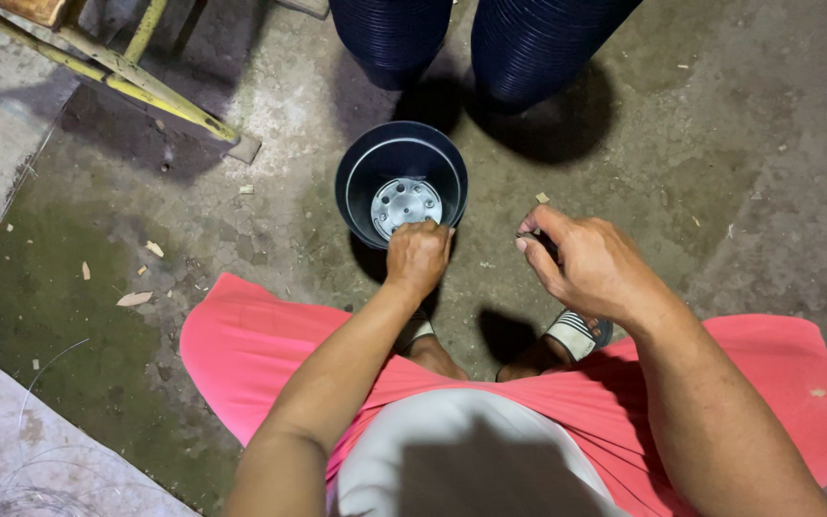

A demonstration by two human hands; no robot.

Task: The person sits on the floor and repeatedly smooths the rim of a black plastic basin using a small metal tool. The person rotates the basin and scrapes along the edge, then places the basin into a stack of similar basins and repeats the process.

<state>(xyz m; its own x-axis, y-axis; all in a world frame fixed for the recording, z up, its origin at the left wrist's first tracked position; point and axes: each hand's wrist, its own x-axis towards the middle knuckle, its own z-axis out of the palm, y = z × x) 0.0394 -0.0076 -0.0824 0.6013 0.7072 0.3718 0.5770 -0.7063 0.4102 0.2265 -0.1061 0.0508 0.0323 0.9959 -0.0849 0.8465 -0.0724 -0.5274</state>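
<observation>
Rough concrete floor point(739, 144), stained green at the left and strewn with small chips, lies under us as we look straight down past our pink skirt point(241, 345) and sandalled feet. On it, just ahead of our toes, stands a dark blue plastic pot point(361, 177), upright, its mouth opening up toward us and its axis running vertical, so we see the pale grey base with its ring of holes inside. Our left hand point(418, 257) rests on the pot's near rim, fingers curled down over the edge and gripping it. Our right hand point(586, 260) hovers just beside, off the pot, thumb and fingers pinched together on something small and dark that we cannot make out. Beyond the pot, two tall stacks of blue pots point(528, 48) stand side by side, and a yellow metal frame point(145, 91) slants across the upper left.
</observation>
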